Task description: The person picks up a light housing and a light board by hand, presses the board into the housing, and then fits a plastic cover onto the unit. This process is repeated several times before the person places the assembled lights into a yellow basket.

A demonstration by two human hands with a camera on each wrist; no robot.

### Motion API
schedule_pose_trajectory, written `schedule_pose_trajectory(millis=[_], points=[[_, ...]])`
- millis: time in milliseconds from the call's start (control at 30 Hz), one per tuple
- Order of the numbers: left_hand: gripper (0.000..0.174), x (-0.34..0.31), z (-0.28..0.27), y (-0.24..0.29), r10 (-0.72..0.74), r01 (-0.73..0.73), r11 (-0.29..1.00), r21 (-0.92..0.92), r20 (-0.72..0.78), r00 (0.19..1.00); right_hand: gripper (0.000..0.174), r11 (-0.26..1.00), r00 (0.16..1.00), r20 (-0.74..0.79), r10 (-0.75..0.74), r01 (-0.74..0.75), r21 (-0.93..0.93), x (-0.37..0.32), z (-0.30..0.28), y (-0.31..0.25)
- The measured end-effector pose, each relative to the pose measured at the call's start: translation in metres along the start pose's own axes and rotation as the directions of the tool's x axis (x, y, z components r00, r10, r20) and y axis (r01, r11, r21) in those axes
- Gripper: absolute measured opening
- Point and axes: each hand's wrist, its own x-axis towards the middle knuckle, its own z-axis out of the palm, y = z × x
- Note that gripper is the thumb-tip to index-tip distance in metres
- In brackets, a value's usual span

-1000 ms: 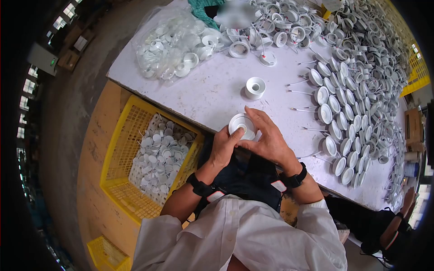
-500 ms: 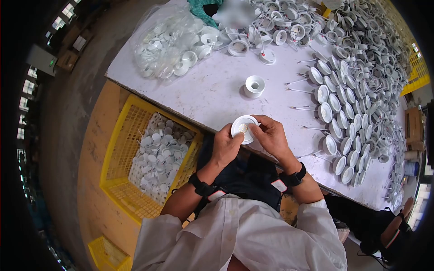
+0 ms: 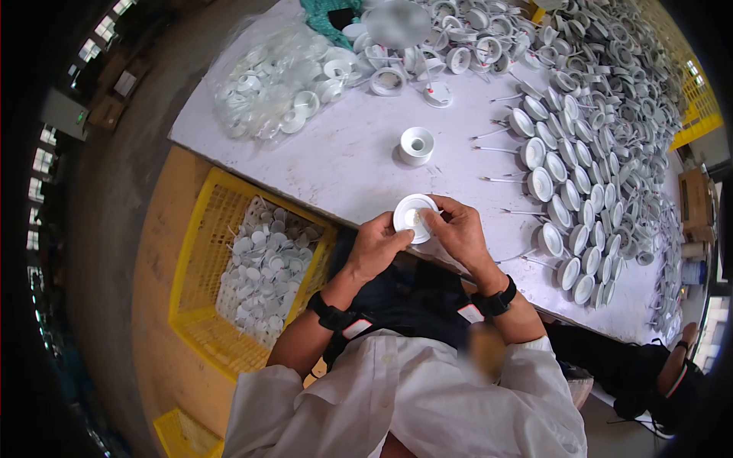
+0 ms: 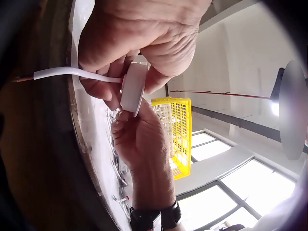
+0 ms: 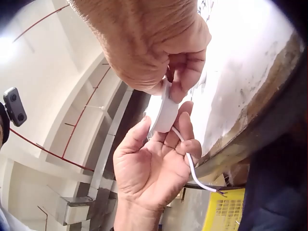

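Left hand (image 3: 379,248), right hand (image 3: 461,237) | grips closed: pinched white fitting (image 3: 406,211) from opposite sides | presumably for steadiness

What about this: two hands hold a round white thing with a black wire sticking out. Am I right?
Almost! The wire is white, not black; the left wrist view shows it. The left hand and right hand do hold the round white thing.
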Motion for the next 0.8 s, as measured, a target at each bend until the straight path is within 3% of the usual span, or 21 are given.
schedule_pose_trajectory(millis=[100, 133, 167, 233, 267, 333, 467, 633, 700, 733, 800], points=[[0.028, 0.005, 0.0, -0.001, -0.077, 0.086, 0.993, -0.086, 0.102, 0.992, 0.043, 0.995, 1.0, -0.011, 0.004, -0.005, -0.104, -0.004, -0.014, -0.007], [0.027, 0.006, 0.0, -0.002, -0.079, 0.088, 0.994, -0.071, 0.125, 0.989, 0.059, 0.986, 0.994, 0.071, -0.088, 0.097, -0.136, -0.007, -0.024, -0.014], [0.025, 0.007, 0.0, -0.002, -0.082, 0.091, 0.994, -0.054, 0.145, 0.986, 0.059, 0.985, 0.995, 0.056, -0.086, 0.094, -0.147, -0.01, -0.028, -0.02], [0.024, 0.01, 0.005, 0.003, -0.099, 0.106, 0.994, -0.027, 0.191, 0.977, 0.068, 0.741, 0.873, 0.242, -0.424, 0.488, -0.461, -0.015, -0.029, -0.029], [0.023, 0.012, 0.008, 0.004, -0.125, 0.129, 0.992, -0.001, 0.242, 0.962, 0.068, 0.74, 0.876, 0.233, -0.422, 0.481, -0.471, -0.017, -0.031, -0.028], [0.021, 0.014, 0.018, 0.011, -0.151, 0.143, 0.989, 0.046, 0.285, 0.947, 0.072, 0.584, 0.818, 0.325, -0.475, 0.569, -0.578, -0.018, -0.035, -0.025], [0.024, 0.029, 0.042, 0.006, -0.246, 0.19, 0.96, 0.208, 0.289, 0.925, 0.071, 0.533, 0.864, 0.279, -0.42, 0.484, -0.694, -0.026, -0.053, -0.022], [0.032, 0.04, 0.07, 0.002, -0.27, 0.215, 0.953, 0.211, 0.279, 0.922, 0.062, 0.532, 0.933, 0.061, -0.354, 0.255, -0.808, -0.034, -0.102, -0.007], [0.034, 0.043, 0.067, -0.014, 0.03, -0.11, 0.907, 0.406, 0.198, 0.98, 0.061, 0.505, 0.942, -0.004, -0.337, 0.177, -0.845, -0.036, -0.124, -0.003], [0.032, 0.042, 0.065, -0.012, -0.065, -0.006, 0.929, 0.369, 0.18, 0.981, 0.059, 0.477, 0.942, -0.071, -0.328, 0.101, -0.873, -0.037, -0.132, -0.001], [0.03, 0.039, 0.06, -0.012, -0.056, -0.007, 0.942, 0.335, 0.178, 0.982, 0.058, 0.412, 0.944, -0.096, -0.314, 0.044, -0.91, -0.038, -0.14, 0.001]])
